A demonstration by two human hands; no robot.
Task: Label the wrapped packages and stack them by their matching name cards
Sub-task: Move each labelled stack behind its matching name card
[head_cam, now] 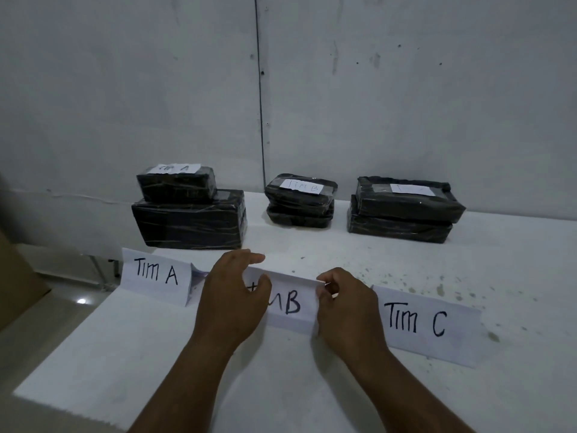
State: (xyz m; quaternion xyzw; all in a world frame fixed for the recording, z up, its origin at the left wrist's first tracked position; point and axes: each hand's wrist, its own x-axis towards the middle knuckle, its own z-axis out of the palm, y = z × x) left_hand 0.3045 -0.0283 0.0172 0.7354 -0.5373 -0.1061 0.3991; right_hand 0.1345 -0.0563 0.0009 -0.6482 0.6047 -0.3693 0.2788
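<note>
Three folded white name cards stand in a row near the table's front: "Tim A" [156, 273] at left, "Tim B" [290, 303] in the middle, "Tim C" [427, 323] at right. My left hand [231, 295] grips the left end of the Tim B card and covers part of its writing. My right hand [343, 304] pinches the card's right end. Behind the cards sit three stacks of black wrapped packages, two high each: the left stack [187, 220] labelled Tim A, the middle stack [299, 201] labelled Tim B, the right stack [402, 210] with a white label too blurred to read.
The white table [468, 276] is speckled with dark marks on its right side. Its left edge runs diagonally from front left to the left stack. A brown cardboard piece [15, 276] stands beyond that edge. A grey wall rises close behind the packages.
</note>
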